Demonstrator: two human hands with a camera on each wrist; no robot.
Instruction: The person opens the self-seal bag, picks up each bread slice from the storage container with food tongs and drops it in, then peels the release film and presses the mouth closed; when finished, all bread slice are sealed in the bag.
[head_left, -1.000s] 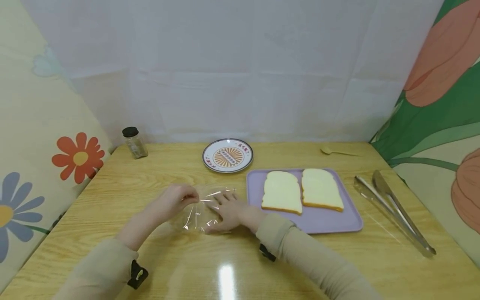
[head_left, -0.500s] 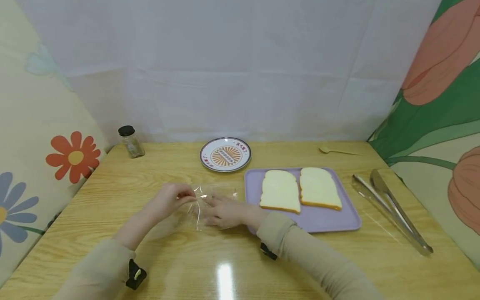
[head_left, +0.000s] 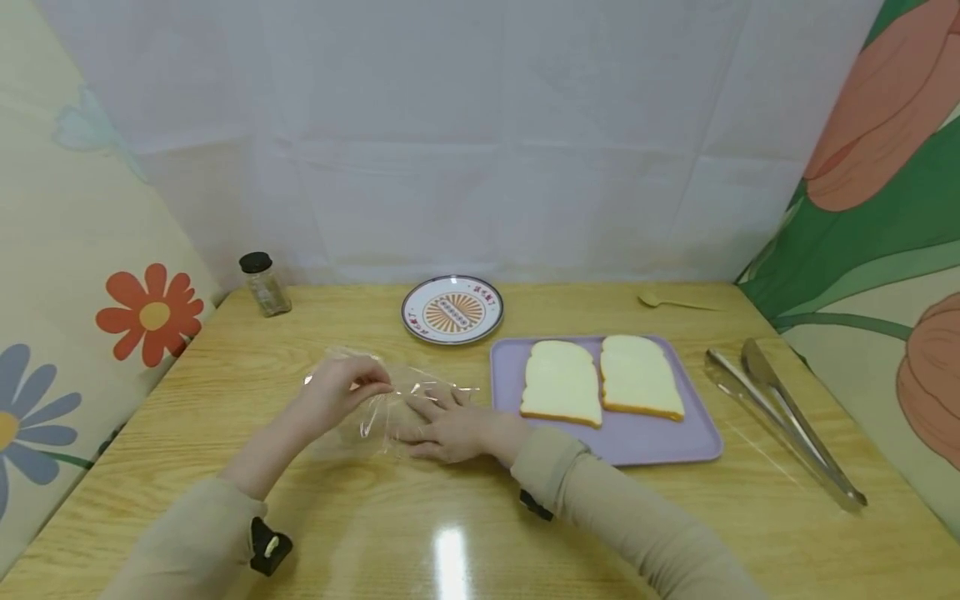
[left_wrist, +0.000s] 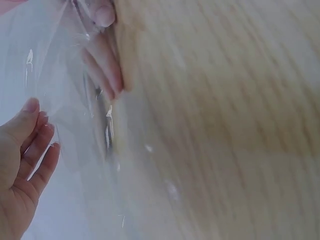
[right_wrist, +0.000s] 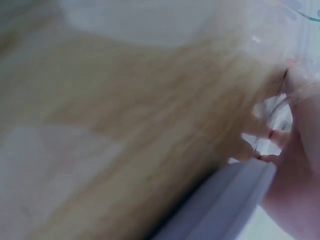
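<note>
Spread farther left since earlier frame: plastic film (head_left: pixel 378 417), left of frame centre | pinched by left grip (head_left: pixel 337 387) | pressed under right grip (head_left: pixel 450 427), fingers apart | likely flattening out

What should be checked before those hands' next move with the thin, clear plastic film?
1. Left hand pinching the clear plastic film: ok
2. Right hand free: not ok, spread against the film
3. Right hand over or under film: cannot tell
4. White bread slices with orange crusts flat on the purple rectangular tray: ok
5. Round white dark-rimmed plate apart from the film: ok
</note>
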